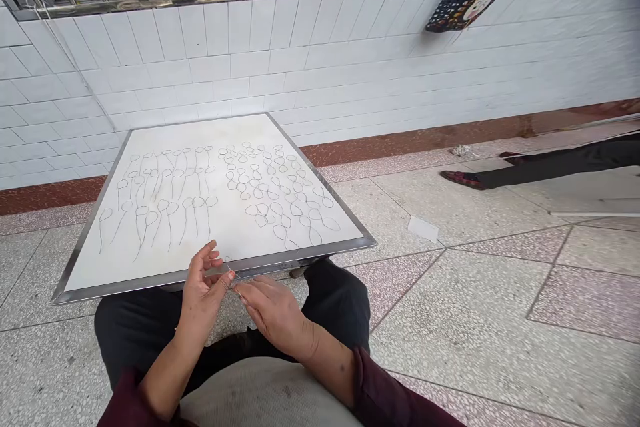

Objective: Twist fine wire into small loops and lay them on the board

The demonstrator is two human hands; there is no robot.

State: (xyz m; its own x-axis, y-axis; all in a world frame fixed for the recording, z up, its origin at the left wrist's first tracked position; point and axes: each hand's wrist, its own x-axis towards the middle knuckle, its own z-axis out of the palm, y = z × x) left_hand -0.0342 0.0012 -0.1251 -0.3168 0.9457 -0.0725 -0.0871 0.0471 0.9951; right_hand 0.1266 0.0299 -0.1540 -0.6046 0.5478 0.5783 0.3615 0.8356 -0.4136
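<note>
Close to the near edge of a white board with a metal frame (213, 269), my two hands meet at a thin wire (230, 260). My left hand (203, 290) pinches it between thumb and forefinger, with the other fingers raised and loosely curled. My right hand (275, 313) grips the wire from the right, thumb and fingers pressed together. The exact shape of the wire between the fingertips is too fine to make out. On the board's left half lie several thin wires with a loop and a long tail (170, 205). Several double-looped wires (260, 213) spread across its right half.
The board rests above my knees (340, 300), near a white tiled wall (325, 73) with barred windows. A dotted bag (465, 7) hangs from the bars. Another person's leg (540, 167) extends in from the right, and a white paper (423, 228) lies on the floor.
</note>
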